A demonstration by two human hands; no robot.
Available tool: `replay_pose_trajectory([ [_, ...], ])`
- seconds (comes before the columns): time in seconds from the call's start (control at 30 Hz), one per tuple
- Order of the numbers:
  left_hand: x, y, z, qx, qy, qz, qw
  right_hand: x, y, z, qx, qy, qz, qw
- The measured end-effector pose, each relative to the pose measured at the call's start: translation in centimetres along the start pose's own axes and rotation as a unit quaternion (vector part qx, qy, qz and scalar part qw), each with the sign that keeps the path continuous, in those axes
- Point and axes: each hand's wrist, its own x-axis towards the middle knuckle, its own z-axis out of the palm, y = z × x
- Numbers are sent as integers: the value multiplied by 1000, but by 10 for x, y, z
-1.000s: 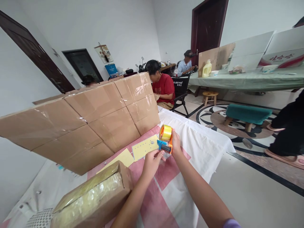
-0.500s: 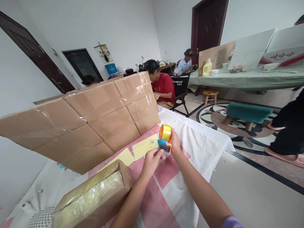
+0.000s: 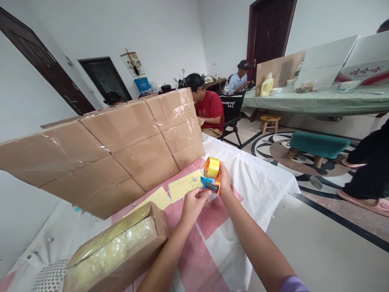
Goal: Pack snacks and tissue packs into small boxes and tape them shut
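Observation:
My right hand (image 3: 224, 180) is closed around a tape dispenser (image 3: 218, 178), orange and blue with a dark roller and a yellow roll of tape (image 3: 212, 166) on it. Just left of the dispenser's lower end is my left hand (image 3: 196, 202), fingers pinched together; what lies between them, if anything, is too small to make out. Beneath and beyond both hands, a yellow card (image 3: 182, 185) with rows of small marks lies on the cloth. A second yellow sheet (image 3: 159, 198) lies beside it, partly hidden by the cardboard box (image 3: 118, 251) near my left forearm.
A tall cardboard partition (image 3: 133, 146) stands along the left of the table. A person in a red shirt (image 3: 212, 107) sits behind it. A teal-covered stool (image 3: 319, 144) and another person's legs (image 3: 367, 162) are at the right.
The dispenser has tilted slightly in my right hand. My left hand stays pinched beside it, and the view has shifted a little.

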Motion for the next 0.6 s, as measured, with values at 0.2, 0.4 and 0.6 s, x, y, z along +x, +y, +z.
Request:
replay_pose_trajectory([
  [0.2, -1, 1, 0, 23, -9, 6, 1000, -1, 1, 0, 1, 9, 1, 1000],
  [0.4, 0, -3, 3, 2, -10, 0, 1000, -7, -7, 7, -28, 11, 7, 1000],
  [0.6, 1, -7, 2, 0, -13, 8, 1000, -8, -5, 5, -27, 8, 10, 1000],
])
